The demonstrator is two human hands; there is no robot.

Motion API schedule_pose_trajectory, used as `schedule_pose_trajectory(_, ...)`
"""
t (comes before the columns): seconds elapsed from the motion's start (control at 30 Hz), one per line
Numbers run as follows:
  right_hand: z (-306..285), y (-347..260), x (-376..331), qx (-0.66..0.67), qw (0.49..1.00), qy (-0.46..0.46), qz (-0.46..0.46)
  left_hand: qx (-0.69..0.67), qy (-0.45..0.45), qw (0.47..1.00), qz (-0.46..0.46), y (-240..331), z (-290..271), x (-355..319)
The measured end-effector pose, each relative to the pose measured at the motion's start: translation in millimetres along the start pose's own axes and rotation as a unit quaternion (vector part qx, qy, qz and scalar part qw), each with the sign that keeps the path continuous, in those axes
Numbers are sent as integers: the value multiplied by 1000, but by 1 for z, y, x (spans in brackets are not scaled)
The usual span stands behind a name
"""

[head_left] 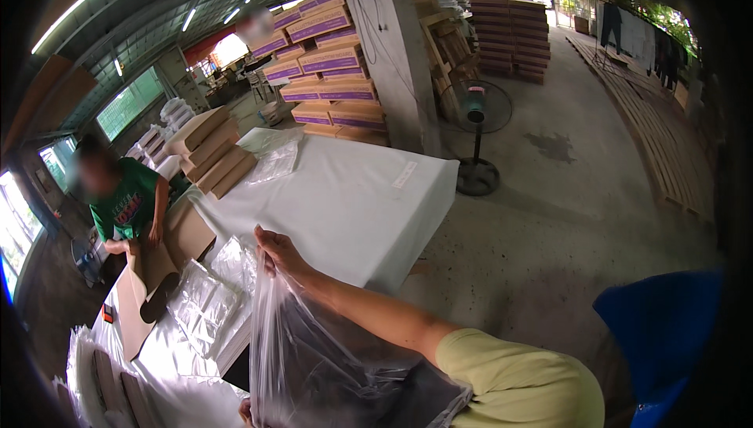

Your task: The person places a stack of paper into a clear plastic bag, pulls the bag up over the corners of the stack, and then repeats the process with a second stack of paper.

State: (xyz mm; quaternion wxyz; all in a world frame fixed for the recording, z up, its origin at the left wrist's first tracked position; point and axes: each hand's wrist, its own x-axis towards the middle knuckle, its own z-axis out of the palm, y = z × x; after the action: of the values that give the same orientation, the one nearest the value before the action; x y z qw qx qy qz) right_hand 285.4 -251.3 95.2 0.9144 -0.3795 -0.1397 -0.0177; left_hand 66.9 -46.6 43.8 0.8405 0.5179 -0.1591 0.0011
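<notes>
My right hand (280, 254) is raised over the table, its fingers closed on the edge of a large clear plastic bag (271, 342). The bag hangs down in folds, with something dark and flat showing through it. At the lower edge, only a small part of my left hand (245, 411) shows, at the bag's other side, and the folds run taut between both hands. Beside the bag lie several flat packs in clear plastic (208, 302) on the white-covered table (345, 193).
Across the table a person in a green shirt (129, 200) bends a brown cardboard sheet (149, 271). Folded cartons (208, 149) are stacked at the far left corner. More wrapped packs (98, 377) stand at lower left. Beyond are a pillar (396, 59), a fan (476, 138) and stacked boxes (329, 59).
</notes>
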Motion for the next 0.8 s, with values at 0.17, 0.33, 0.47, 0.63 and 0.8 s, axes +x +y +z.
schedule_pose_trajectory(0.17,4,-4,-10,15,999,-16,24,-196,18,970,143,8,-14,-17)
schedule_pose_trajectory(0.33,-6,-9,-23,-80,989,-118,-40,-216,42,965,145,1,-14,-11)
schedule_pose_trajectory(0.47,0,-30,-68,-246,943,-222,42,-137,86,984,71,-9,-5,-4)
schedule_pose_trajectory(0.63,-20,-3,-106,-174,817,-520,178,-89,110,990,3,-20,3,0)
schedule_pose_trajectory(0.8,-37,6,-99,28,931,-349,100,-62,120,990,-40,-26,9,5)
